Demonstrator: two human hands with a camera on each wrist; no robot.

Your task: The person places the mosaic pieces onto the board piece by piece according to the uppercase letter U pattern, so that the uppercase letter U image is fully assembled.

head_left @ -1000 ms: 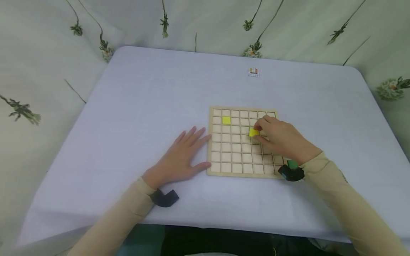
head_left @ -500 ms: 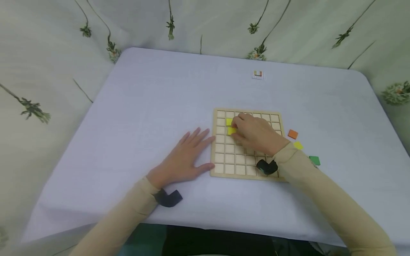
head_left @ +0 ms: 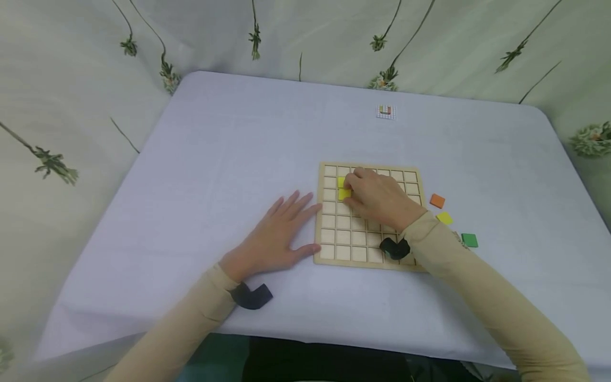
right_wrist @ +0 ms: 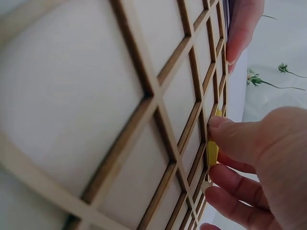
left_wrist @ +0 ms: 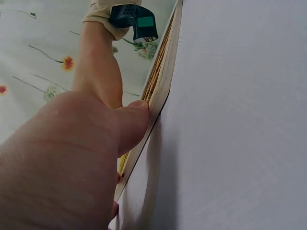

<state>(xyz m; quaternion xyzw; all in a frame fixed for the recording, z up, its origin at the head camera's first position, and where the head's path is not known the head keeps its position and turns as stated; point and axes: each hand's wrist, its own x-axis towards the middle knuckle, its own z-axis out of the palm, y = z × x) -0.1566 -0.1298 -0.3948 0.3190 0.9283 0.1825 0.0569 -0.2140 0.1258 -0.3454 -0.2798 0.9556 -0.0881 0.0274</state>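
A wooden grid board (head_left: 343, 237) lies on the table, with one yellow square tile (head_left: 341, 182) seated in a cell of its second column. Directly below that tile, my right hand (head_left: 379, 197) pinches another yellow tile (head_left: 343, 194) between thumb and fingers, at the neighbouring cell. The right wrist view shows the thumb and fingertips close over the grid, with a yellow tile (right_wrist: 213, 152) at them. My left hand (head_left: 272, 240) lies spread on the cloth, fingertips at the board's left edge. In the left wrist view its thumb (left_wrist: 134, 122) rests against the board's side.
Right of the board lie an orange tile (head_left: 437, 201), a yellow tile (head_left: 444, 218) and a green tile (head_left: 470, 240). A small card (head_left: 386, 112) with a coloured grid pattern lies toward the far edge of the white tablecloth (head_left: 229, 138).
My right hand has carried the yellow tile leftward across the board to beneath the seated one. The loose tiles at right now show past the sleeve. The left hand has stayed in place.
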